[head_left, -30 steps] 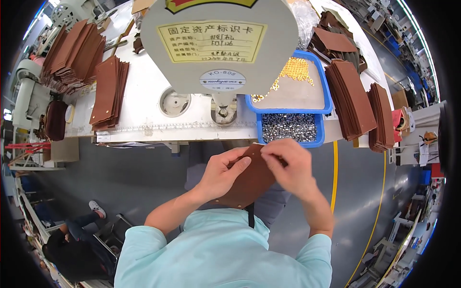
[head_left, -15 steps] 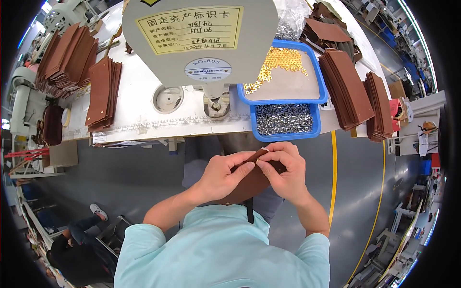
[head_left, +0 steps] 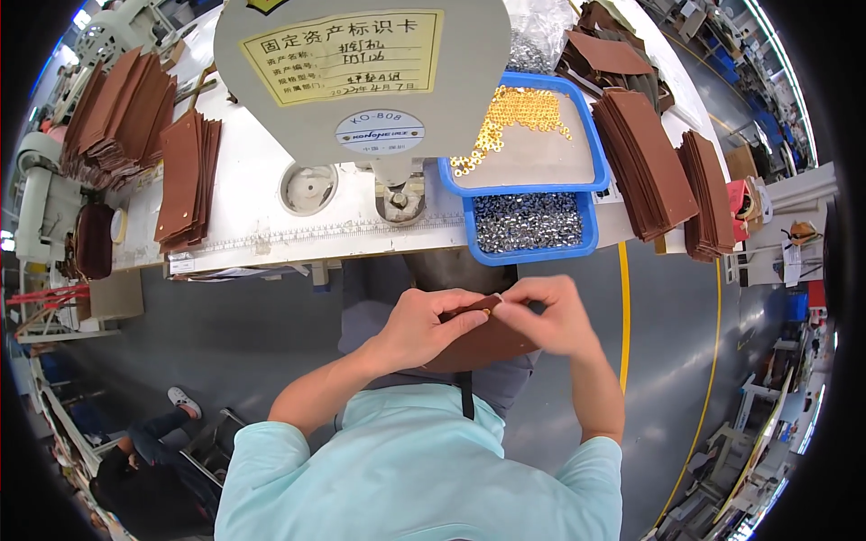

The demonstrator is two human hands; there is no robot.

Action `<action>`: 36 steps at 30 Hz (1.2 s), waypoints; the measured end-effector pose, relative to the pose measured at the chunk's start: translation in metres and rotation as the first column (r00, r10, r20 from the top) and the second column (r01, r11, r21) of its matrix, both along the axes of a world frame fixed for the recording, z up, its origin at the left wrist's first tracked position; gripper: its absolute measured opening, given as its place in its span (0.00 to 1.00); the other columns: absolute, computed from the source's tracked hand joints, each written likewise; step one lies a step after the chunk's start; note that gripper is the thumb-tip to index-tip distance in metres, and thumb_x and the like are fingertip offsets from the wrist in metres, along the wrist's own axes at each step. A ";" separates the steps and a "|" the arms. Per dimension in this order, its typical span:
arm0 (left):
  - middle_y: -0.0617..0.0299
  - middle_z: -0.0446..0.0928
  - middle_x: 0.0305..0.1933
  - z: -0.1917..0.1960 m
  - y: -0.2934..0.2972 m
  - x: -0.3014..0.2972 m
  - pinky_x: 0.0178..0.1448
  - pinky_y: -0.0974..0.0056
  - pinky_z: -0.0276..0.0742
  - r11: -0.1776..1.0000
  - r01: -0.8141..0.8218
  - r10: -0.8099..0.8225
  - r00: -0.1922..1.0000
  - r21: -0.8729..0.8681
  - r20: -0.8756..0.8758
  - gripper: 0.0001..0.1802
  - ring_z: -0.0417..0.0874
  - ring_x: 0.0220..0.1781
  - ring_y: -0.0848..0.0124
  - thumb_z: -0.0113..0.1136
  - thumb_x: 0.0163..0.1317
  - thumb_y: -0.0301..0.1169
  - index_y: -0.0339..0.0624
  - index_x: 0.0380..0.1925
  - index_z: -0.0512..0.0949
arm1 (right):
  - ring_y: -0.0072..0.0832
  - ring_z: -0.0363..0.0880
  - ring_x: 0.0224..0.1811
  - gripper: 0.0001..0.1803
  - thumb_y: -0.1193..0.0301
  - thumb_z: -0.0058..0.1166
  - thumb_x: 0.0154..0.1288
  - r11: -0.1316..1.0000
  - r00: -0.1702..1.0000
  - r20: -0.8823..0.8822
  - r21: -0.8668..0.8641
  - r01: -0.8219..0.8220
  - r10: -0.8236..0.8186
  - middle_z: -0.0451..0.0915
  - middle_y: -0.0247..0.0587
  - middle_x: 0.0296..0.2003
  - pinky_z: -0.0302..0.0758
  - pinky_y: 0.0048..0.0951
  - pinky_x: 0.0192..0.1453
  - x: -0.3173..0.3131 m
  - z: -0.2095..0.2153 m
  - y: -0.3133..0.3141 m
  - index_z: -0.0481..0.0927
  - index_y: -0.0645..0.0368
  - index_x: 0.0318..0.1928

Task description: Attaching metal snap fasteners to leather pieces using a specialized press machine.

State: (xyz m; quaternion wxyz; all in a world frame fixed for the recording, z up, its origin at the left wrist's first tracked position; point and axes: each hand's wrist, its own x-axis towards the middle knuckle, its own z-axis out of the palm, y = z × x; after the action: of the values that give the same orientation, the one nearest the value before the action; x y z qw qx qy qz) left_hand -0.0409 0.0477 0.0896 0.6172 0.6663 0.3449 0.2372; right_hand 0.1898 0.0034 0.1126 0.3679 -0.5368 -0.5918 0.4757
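Observation:
In front of my body, below the table edge, I hold a brown leather-like piece. My left hand is closed on its upper edge, the thumb lying along it beside a small gold-coloured fitting. My right hand is closed too, with thumb and forefinger pinching at the corner of the piece just right of the fitting. The right hand's other fingers are curled and slightly blurred. Just beyond my hands, a blue tray of silver and dark metal parts sits at the table's front edge.
A grey press machine stands on the white table. Right of it, a blue tray contains gold-coloured rings. Stacks of brown pieces lie on the left and right. Another person sits at lower left.
My right hand has shifted a little to the right and turned, baring the gold-coloured fitting and more of the piece. My left hand keeps its hold. The view has shifted slightly.

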 end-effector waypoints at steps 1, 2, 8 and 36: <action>0.59 0.90 0.44 -0.001 0.000 0.000 0.49 0.68 0.82 0.994 -0.007 0.011 0.999 -0.105 0.034 0.15 0.88 0.43 0.74 0.68 0.70 0.30 0.39 0.54 0.86 | 0.18 0.82 0.29 0.09 0.72 0.67 0.66 0.996 0.996 -0.055 -0.066 0.066 -0.069 0.87 0.37 0.27 0.78 0.24 0.35 0.010 -0.007 0.007 0.88 0.66 0.40; 0.59 0.90 0.44 -0.001 -0.002 0.001 0.49 0.68 0.82 0.994 -0.005 0.009 0.999 -0.107 0.033 0.15 0.88 0.43 0.74 0.68 0.70 0.30 0.39 0.54 0.86 | 0.20 0.82 0.29 0.08 0.73 0.66 0.66 0.986 0.986 0.036 0.003 0.164 -0.164 0.87 0.38 0.29 0.78 0.25 0.36 0.013 -0.010 0.019 0.88 0.65 0.41; 0.59 0.90 0.40 0.007 -0.010 0.005 0.41 0.70 0.81 0.999 -0.001 -0.001 0.999 0.040 0.044 0.11 0.88 0.37 0.75 0.72 0.65 0.30 0.39 0.45 0.89 | 0.35 0.84 0.33 0.09 0.75 0.67 0.63 0.936 0.832 0.473 0.323 0.140 -0.288 0.84 0.42 0.34 0.81 0.34 0.41 0.017 -0.044 0.067 0.89 0.61 0.44; 0.53 0.84 0.40 -0.016 -0.018 0.008 0.32 0.66 0.87 0.661 -0.283 -0.085 0.892 0.695 0.444 0.17 0.87 0.30 0.64 0.71 0.47 0.14 0.37 0.40 0.86 | 0.23 0.88 0.38 0.08 0.84 0.72 0.58 0.931 0.896 -0.439 -0.352 -0.096 -0.074 0.90 0.43 0.35 0.85 0.23 0.44 0.004 0.030 -0.010 0.89 0.67 0.38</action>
State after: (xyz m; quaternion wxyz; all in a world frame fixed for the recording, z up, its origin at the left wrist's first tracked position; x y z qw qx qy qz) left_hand -0.0324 0.0301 0.0739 0.3374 0.7672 0.1060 0.5351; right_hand 0.1939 -0.0066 0.1427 0.3844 -0.4692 -0.3964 0.6891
